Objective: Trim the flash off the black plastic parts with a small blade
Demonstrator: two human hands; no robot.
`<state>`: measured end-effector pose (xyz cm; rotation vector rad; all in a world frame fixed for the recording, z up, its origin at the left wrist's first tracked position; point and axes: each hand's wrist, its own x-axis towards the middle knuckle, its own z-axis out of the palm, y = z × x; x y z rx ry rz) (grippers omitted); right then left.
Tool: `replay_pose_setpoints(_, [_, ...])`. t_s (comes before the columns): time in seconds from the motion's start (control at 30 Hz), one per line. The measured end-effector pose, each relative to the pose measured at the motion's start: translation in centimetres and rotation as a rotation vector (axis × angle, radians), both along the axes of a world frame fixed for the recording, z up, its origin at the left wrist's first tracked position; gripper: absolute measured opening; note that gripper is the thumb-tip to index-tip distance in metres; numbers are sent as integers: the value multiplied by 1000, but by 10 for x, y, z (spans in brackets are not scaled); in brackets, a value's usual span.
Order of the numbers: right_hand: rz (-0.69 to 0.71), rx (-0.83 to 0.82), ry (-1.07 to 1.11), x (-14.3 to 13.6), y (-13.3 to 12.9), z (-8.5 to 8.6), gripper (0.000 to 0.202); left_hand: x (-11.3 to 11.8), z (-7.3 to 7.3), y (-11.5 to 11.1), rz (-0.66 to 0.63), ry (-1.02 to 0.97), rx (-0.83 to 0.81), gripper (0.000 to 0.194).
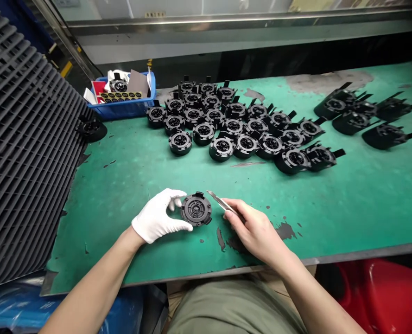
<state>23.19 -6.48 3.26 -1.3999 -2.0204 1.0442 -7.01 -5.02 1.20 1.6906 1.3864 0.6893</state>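
Note:
My left hand (160,215), in a white glove, grips a round black plastic part (196,209) between thumb and fingers. The part's ribbed face, with rings and a central hub, is turned up towards me, and small tabs stick out from its rim. My bare right hand (252,227) is closed around a slim metal craft knife (221,202). The blade points up and left, just off the right edge of the part, with a small gap between them.
Similar black round parts (223,147) stand in stacked rows across the green table (122,185); several more (351,121) lie far right. A blue bin (122,109) with labels and scraps sits at the back left. Grey slatted trays (25,148) rise on the left.

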Motion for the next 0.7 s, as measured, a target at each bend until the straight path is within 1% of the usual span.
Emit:
replay_pose_setpoints(0.1, [-5, -31, 56, -6, -10, 5, 30, 1, 1, -2, -22, -12, -50, 97])
replay_pose_setpoints(0.17, [-3, -85, 100, -10, -16, 8, 31, 2, 4, -3, -74, 4, -77, 96])
replay_pose_setpoints(0.2, [-4, -112, 118, -13, -17, 9, 32, 2, 5, -3, -105, 15, -83, 91])
replay_pose_setpoints(0.27, [-13, -140, 130, -17, -17, 9, 32, 3, 7, -4, -173, 29, -64, 71])
replay_pose_setpoints(0.33, [-36, -119, 120, -20, -12, 8, 29, 3, 6, -5, -229, 33, 25, 48])
replay_pose_setpoints(0.4, [-59, -72, 103, -24, -5, 8, 23, 1, 3, -5, -276, 25, 145, 34])
replay_pose_setpoints(0.47, [-75, -39, 91, -27, -1, 10, 20, -1, -1, -6, -299, 9, 247, 26])
replay_pose_setpoints(0.53, [-68, -50, 86, -30, 0, 14, 20, -2, -4, -6, -288, -6, 329, 24])
replay_pose_setpoints(0.57, [-47, -70, 88, -31, -2, 15, 21, -2, -5, -7, -263, -5, 370, 27])
replay_pose_setpoints(0.6, [-19, -93, 93, -31, -4, 17, 21, -1, -5, -8, -226, 7, 410, 37])
replay_pose_setpoints(0.63, [11, -118, 98, -31, -8, 18, 23, 0, -5, -8, -192, 29, 445, 54])
replay_pose_setpoints(0.67, [35, -140, 104, -30, -11, 18, 25, 3, -5, -9, -175, 59, 470, 74])
replay_pose_setpoints(0.7, [44, -156, 111, -28, -15, 19, 26, 5, -5, -9, -189, 94, 481, 94])
